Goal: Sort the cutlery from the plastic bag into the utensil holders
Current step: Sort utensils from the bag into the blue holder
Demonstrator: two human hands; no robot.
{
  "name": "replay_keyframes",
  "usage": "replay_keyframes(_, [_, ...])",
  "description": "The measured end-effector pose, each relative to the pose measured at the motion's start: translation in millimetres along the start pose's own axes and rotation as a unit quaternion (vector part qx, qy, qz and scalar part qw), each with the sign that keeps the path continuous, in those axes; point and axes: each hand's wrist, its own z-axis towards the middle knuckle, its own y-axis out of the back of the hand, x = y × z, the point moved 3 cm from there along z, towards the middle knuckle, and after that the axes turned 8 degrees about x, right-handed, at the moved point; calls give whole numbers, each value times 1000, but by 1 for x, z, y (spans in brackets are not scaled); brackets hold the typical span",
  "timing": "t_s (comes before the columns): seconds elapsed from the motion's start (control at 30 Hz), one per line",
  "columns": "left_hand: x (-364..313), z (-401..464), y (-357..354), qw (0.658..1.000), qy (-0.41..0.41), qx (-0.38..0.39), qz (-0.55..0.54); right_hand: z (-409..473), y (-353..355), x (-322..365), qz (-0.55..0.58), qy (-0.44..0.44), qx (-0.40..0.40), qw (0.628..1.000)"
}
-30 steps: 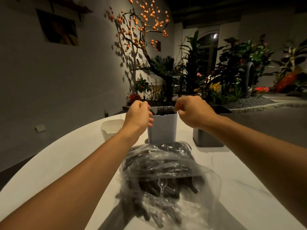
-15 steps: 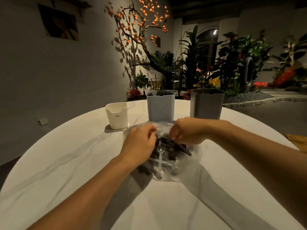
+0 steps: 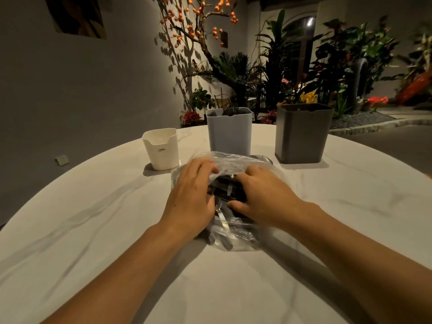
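The sorting looks barely begun: the plastic bag (image 3: 236, 239) lies on the white table (image 3: 93, 230) still full of dark cutlery (image 3: 224, 185), and only the blue-grey holder (image 3: 229, 132) shows a few dark pieces at its rim. Both the left hand (image 3: 192, 197) and the right hand (image 3: 261, 195) rest on the bag with fingers curled into it, though whether either grips a piece cannot be told. The white holder (image 3: 161, 148) and the dark grey holder (image 3: 302, 134) stand just behind, and the crumpled film over the cutlery seems the main hindrance.

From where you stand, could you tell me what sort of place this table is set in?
Probably an indoor garden or courtyard seating area, dimly lit: a round marble-look table, a decorative tree with orange fruits against the wall, and a planted bed of leafy plants behind it.
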Motion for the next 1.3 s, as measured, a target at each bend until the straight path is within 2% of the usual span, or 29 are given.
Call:
replay_keyframes(0.1, [0,2,-1,1000,6,-21,-16,-2,1,6,83,65,11,994])
replay_keyframes(0.2, [2,-1,-5,1000,13,-14,-16,-6,13,-4,181,52,-17,982])
replay_keyframes(0.27, [0,-2,-5,1000,5,-17,-12,-9,17,-13,131,13,-25,991])
replay_keyframes(0.37, [-4,-4,-6,1000,3,-8,-9,-14,14,-15,4,-51,17,999])
replay_keyframes(0.5, [-3,-6,-8,999,30,-3,-34,-12,5,-5,-53,-95,4,994])
replay_keyframes(0.6, [-3,-6,-7,998,44,-12,-44,-7,1,2,-13,-88,-20,996])
replay_keyframes(0.67, [-3,-7,-6,997,52,-12,-47,-5,1,2,12,-86,13,996])
replay_keyframes(0.77, [-2,-8,-5,997,58,-9,-47,-8,2,0,-16,-81,60,995])
replay_keyframes(1.1, [-1,-9,-4,997,63,-6,-41,-13,-2,2,-70,-44,-63,995])
replay_keyframes(1.3, [-3,-11,-1,999,39,-17,-18,-23,9,10,-96,1,-79,992])
